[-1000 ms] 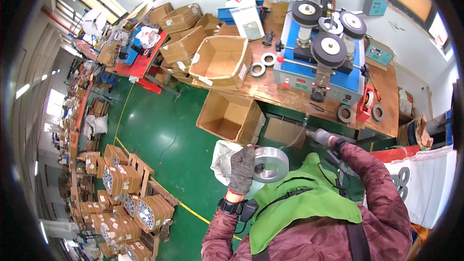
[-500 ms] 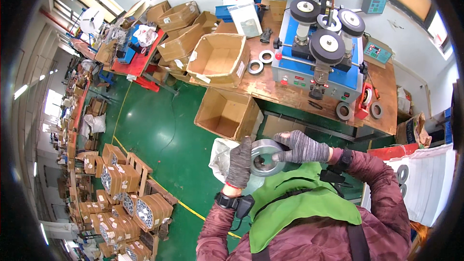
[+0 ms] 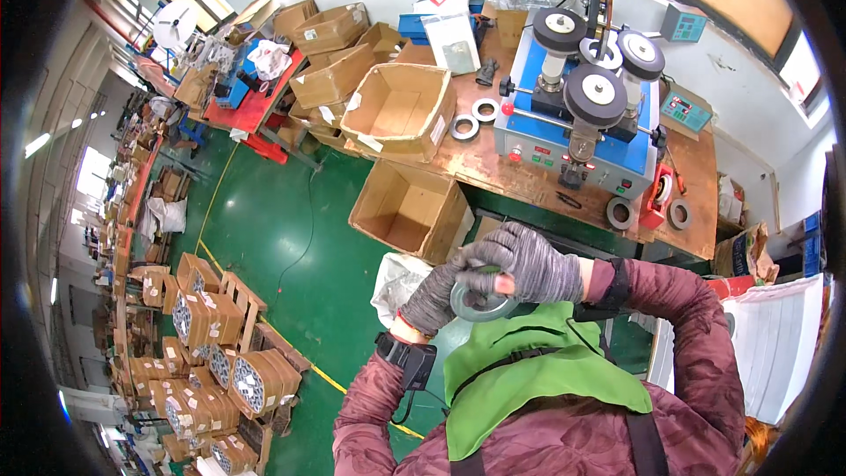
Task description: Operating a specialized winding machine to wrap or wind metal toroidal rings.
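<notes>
Grey knitted gloves cover both hands, close together in front of the green apron. My left hand (image 3: 429,298) is closed on the left side of a thick grey ring (image 3: 493,310), with a hollow middle and a metallic sheen. Across the ring's top reaches my right hand (image 3: 533,266), its fingers curled over the upper rim and a bare fingertip showing near the hole. The hands hide the upper part of the ring, so I cannot tell whether it is one piece or several stacked.
Beyond stands a wooden bench (image 3: 476,159) bearing a blue machine (image 3: 520,128) with black wheels. Smaller grey rings (image 3: 620,213) lie on it. An open carton (image 3: 414,203) and a white sack (image 3: 401,286) stand before me. Stacked cartons (image 3: 207,317) fill the lower left.
My right hand has moved from the ring's right side up and left over its top, closer to my left hand. My left hand has shifted slightly and tilted.
</notes>
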`<state>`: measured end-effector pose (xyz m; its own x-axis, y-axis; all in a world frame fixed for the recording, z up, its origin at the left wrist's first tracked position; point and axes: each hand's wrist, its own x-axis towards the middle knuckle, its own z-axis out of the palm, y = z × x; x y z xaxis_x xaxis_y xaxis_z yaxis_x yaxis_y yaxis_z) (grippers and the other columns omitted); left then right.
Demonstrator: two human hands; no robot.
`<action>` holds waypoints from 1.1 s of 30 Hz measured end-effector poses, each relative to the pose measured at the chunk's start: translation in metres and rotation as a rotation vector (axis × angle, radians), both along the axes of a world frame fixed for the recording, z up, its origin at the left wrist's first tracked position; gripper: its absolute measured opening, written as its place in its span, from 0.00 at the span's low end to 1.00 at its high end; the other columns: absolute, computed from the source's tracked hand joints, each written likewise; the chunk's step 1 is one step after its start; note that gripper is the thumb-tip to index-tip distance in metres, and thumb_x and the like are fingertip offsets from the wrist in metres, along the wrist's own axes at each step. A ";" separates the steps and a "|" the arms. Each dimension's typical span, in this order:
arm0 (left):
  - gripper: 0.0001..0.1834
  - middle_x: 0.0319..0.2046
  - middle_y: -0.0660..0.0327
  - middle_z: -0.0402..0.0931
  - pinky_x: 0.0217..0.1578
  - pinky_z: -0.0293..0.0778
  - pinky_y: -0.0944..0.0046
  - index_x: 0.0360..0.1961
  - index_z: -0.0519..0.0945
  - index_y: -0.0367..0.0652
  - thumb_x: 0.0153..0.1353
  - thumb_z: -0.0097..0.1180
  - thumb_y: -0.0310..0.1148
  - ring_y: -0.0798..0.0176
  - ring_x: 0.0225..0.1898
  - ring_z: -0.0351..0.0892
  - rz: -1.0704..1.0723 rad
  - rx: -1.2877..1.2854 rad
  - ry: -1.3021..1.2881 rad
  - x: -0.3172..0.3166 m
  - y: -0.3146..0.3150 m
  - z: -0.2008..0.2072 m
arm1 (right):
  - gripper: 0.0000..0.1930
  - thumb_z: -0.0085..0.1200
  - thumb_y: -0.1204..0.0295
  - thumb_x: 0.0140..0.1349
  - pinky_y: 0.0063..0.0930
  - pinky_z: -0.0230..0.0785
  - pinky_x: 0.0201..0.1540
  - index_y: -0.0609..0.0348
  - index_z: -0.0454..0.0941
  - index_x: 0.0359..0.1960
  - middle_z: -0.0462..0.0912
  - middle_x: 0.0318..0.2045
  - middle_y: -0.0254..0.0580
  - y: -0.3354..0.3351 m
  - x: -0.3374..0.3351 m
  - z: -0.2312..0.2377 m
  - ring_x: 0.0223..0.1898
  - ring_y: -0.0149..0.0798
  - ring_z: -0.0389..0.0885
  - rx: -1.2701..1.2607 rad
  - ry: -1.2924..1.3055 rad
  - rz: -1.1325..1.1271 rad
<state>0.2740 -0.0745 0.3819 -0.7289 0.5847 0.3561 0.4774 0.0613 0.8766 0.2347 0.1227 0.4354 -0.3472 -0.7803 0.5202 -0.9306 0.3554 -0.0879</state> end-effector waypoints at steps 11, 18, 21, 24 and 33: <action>0.20 0.33 0.65 0.74 0.34 0.72 0.73 0.41 0.74 0.42 0.62 0.47 0.49 0.73 0.33 0.73 0.237 0.481 -1.251 0.005 0.006 0.009 | 0.17 0.54 0.67 0.41 0.36 0.68 0.35 0.46 0.75 0.37 0.76 0.39 0.34 0.009 -0.004 -0.008 0.38 0.39 0.75 -0.171 0.015 0.303; 0.15 0.21 0.58 0.70 0.24 0.67 0.67 0.33 0.72 0.37 0.64 0.46 0.40 0.70 0.24 0.70 0.805 -0.125 -0.401 0.011 0.037 0.051 | 0.17 0.54 0.66 0.38 0.32 0.68 0.30 0.48 0.77 0.35 0.76 0.37 0.32 0.005 -0.002 -0.014 0.33 0.37 0.75 -0.341 -0.047 0.152; 0.14 0.18 0.60 0.67 0.24 0.65 0.64 0.30 0.71 0.37 0.64 0.45 0.39 0.68 0.22 0.65 0.870 -0.034 -0.183 0.003 0.036 0.044 | 0.19 0.55 0.66 0.37 0.31 0.68 0.31 0.47 0.78 0.37 0.76 0.37 0.32 0.014 0.015 0.008 0.31 0.35 0.74 -0.347 0.022 0.179; 0.14 0.17 0.61 0.65 0.25 0.63 0.64 0.30 0.71 0.38 0.65 0.44 0.39 0.68 0.21 0.61 0.918 0.028 -0.098 0.003 0.035 0.038 | 0.19 0.57 0.67 0.39 0.30 0.66 0.28 0.47 0.78 0.38 0.76 0.32 0.30 0.025 0.018 0.028 0.26 0.34 0.73 -0.373 0.018 0.226; 0.17 0.16 0.59 0.68 0.19 0.63 0.66 0.31 0.73 0.39 0.65 0.42 0.43 0.69 0.17 0.67 0.774 -0.050 -0.236 0.010 0.042 0.052 | 0.07 0.57 0.67 0.53 0.30 0.70 0.29 0.52 0.78 0.32 0.78 0.23 0.39 0.020 -0.018 0.062 0.26 0.42 0.78 -0.423 -0.473 0.041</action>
